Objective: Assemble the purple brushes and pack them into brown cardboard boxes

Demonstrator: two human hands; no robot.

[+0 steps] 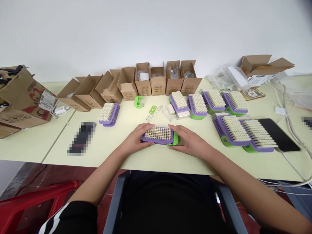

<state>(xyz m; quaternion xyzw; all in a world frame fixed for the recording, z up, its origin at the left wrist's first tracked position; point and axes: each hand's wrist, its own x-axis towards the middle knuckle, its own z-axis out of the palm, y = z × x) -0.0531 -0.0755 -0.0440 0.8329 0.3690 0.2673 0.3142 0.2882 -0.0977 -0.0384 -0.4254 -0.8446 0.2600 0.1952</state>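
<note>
Between my two hands, near the table's front edge, lies a purple brush point(158, 134) with cream bristles facing up and a green part at its right end. My left hand point(139, 139) grips its left end, thumb at the near side and fingers at the far side. Around the green right end, my right hand point(186, 139) closes in the same way. Just beyond the brush are a loose coil spring point(154, 114), a small green plate point(152, 110) and a green piece with a clear cover point(139, 101). Another purple brush point(109, 113) stands to the left.
Several brushes point(236, 130) stand on the right, beside a dark tablet-like slab point(280, 135) and cables. Open cardboard boxes point(158, 85) line the wall. A bigger carton point(26, 100) is at far left, and a blurred dark object point(82, 138) lies on the left table.
</note>
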